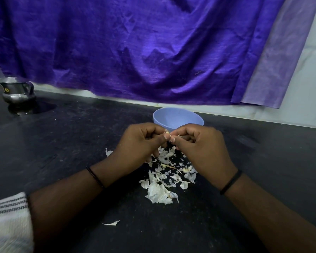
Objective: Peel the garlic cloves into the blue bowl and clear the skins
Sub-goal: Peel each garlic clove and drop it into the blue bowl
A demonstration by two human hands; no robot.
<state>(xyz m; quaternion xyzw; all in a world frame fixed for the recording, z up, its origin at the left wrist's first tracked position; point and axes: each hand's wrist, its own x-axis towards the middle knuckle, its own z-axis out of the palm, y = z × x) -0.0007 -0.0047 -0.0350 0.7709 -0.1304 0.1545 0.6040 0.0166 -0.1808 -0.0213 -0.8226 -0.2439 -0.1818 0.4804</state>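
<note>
A garlic clove (pixel 167 133) is pinched between the fingertips of both hands, just in front of the blue bowl (pixel 179 116); only a small pale sliver of it is seen, the rest being hidden by the fingers. The left hand (pixel 140 141) is curled, with its thumb and forefinger closed on the clove; the right hand (pixel 201 148) is curled in the same way, its fingertips meeting those of the left at the clove, and a scrap of skin is seen at its forefinger. The bowl is set upright on the black counter (pixel 71 143), close to the back wall; what lies inside it cannot be told, since the near part is covered by the hands. A heap of white garlic skins (pixel 164 179) is spread on the counter below and between the hands; one stray skin (pixel 111 223) is found nearer the person, apart from the heap, and another (pixel 108 152) is seen just beside the left hand. A dark band is worn on each wrist. A purple cloth (pixel 135 48) is hung across the wall behind the bowl; a metal jug (pixel 16 90) is stood at the far left of the counter; a striped white towel (pixel 7 220) is seen at the lower left corner.
</note>
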